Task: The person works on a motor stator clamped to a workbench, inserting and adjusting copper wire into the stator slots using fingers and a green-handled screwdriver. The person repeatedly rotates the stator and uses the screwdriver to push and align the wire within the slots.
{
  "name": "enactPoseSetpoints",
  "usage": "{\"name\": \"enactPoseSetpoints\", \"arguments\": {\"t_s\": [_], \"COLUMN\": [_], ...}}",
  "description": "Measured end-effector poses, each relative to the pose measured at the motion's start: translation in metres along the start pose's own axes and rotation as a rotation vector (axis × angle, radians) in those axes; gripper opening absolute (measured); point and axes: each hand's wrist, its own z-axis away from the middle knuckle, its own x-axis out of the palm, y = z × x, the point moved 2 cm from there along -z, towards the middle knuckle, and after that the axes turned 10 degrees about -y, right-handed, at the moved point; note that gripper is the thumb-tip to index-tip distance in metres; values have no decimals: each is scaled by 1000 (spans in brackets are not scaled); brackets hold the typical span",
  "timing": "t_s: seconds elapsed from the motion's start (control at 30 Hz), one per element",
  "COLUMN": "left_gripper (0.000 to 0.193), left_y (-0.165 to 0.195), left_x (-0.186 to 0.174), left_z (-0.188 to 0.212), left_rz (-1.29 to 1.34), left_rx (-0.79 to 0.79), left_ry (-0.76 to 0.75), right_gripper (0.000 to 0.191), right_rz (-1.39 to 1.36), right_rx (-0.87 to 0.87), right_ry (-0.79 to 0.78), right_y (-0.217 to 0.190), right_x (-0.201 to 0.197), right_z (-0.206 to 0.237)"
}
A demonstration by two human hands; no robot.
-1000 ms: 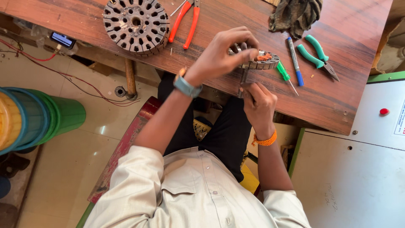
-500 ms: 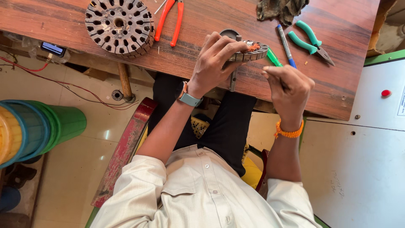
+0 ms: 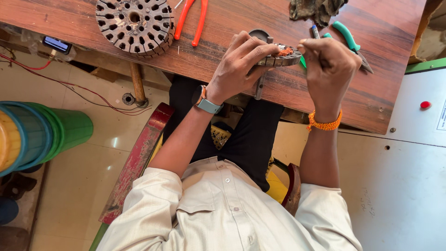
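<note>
My left hand (image 3: 241, 62), with a watch on its wrist, grips a small slotted metal stator core (image 3: 283, 55) that has copper-coloured winding in it, and holds it just above the wooden table (image 3: 83, 18). A thin metal shaft hangs down from the core. My right hand (image 3: 327, 65), with an orange band on its wrist, is at the core's right rim, fingertips pinched together against it. Nothing shows between those fingertips. A green tool handle (image 3: 303, 61) peeks out between the two hands.
A large round slotted stator disc (image 3: 134, 23) and orange-handled pliers (image 3: 191, 18) lie at the table's left. Teal-handled pliers (image 3: 349, 41) and a dark rag (image 3: 317, 8) are at the right. Stacked green and teal buckets (image 3: 44, 135) stand on the floor, and there is a white cabinet (image 3: 399, 176) to the right.
My right hand has risen from below the table edge to the core's right rim. My left hand has kept hold of the core and the view has shifted slightly.
</note>
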Motion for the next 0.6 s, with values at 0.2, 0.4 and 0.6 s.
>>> {"name": "enactPoseSetpoints", "arguments": {"t_s": [0.2, 0.4, 0.6], "left_gripper": [53, 48, 28], "left_y": [10, -2, -38], "left_x": [-14, -15, 4], "left_z": [-7, -39, -60], "left_rz": [71, 332, 968], "left_rx": [-25, -435, -489], "left_ry": [16, -97, -348], "right_gripper": [9, 6, 7], "right_rz": [49, 51, 136], "right_rx": [-41, -62, -8], "right_ry": [-88, -164, -102], "right_y": [3, -5, -11], "right_x": [7, 12, 11], "right_z": [-32, -44, -47]}}
